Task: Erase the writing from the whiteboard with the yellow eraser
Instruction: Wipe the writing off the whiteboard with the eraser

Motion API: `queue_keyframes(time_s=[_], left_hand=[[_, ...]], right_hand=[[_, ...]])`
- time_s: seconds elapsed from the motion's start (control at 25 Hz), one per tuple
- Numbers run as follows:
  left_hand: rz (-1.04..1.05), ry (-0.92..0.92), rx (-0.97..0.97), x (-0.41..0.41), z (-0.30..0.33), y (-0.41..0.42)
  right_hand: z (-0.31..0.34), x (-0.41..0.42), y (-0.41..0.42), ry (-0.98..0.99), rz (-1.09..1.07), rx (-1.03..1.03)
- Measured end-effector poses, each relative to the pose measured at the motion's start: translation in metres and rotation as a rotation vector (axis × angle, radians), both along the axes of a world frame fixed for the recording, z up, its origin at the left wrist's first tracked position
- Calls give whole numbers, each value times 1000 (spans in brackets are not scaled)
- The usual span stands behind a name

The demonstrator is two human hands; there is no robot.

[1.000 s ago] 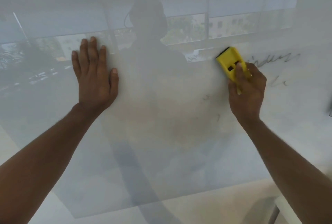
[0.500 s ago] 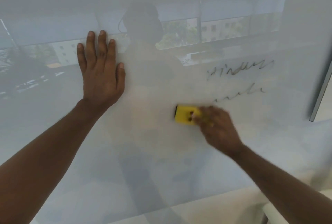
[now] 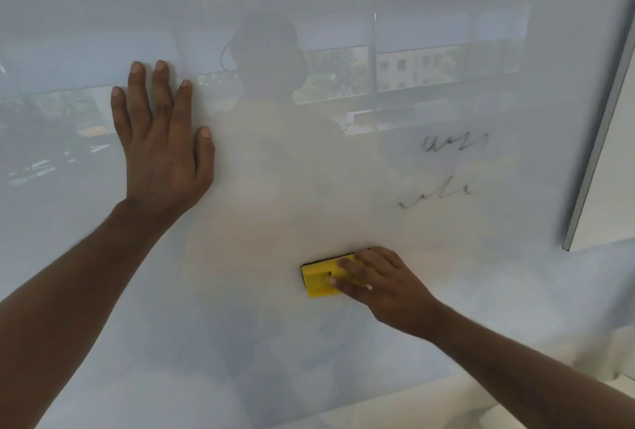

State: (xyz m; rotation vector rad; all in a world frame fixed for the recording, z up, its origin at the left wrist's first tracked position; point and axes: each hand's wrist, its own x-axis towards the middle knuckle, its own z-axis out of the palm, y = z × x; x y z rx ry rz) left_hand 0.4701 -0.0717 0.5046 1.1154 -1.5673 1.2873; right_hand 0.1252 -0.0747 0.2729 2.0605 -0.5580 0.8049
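Note:
A glossy whiteboard (image 3: 268, 208) fills the view and reflects a room with windows. My right hand (image 3: 376, 282) presses the yellow eraser (image 3: 318, 279) flat against the board, low and right of centre; my fingers cover the eraser's right half. Two faint lines of black writing sit above and to the right of the eraser: the upper scribble (image 3: 453, 144) and the lower scribble (image 3: 436, 195). My left hand (image 3: 161, 140) lies flat on the board at the upper left, fingers spread, holding nothing.
The board's grey right edge (image 3: 598, 140) runs diagonally down the right side, with a white wall beyond it. A pale floor or ledge shows below the board's bottom edge (image 3: 395, 401).
My right hand has swept the eraser from beside the upper writing down and to the left, then lower still. The left part of both lines is gone. My left hand stays flat.

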Motion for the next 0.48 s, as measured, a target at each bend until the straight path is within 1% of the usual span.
queue_keyframes(time_s=[0.04, 0.08, 0.2, 0.28, 0.36, 0.4, 0.44, 0.48], left_hand=[[-5, -18, -3, -6, 4, -1], [-13, -29, -12, -13, 8, -3], [-24, -16, -30, -33, 12, -9], [-22, 1, -44, -40, 10, -12], [-31, 13, -59, -41, 9, -14], [-31, 18, -66, -41, 8, -14], [-30, 21, -73, -41, 8, -15], [-29, 21, -80, -41, 7, -15]], right_hand=[[15, -9, -6, -26, 3, -12], [38, -16, -14, -95, -8, -28], [124, -58, -37, -424, -80, -139], [167, -95, -45, -703, -162, -156], [170, -106, -47, -971, -211, -86], [157, -98, -44, -1018, -217, -68], [134, -86, -41, -984, -207, -71], [103, -72, -34, -883, -181, -59]])
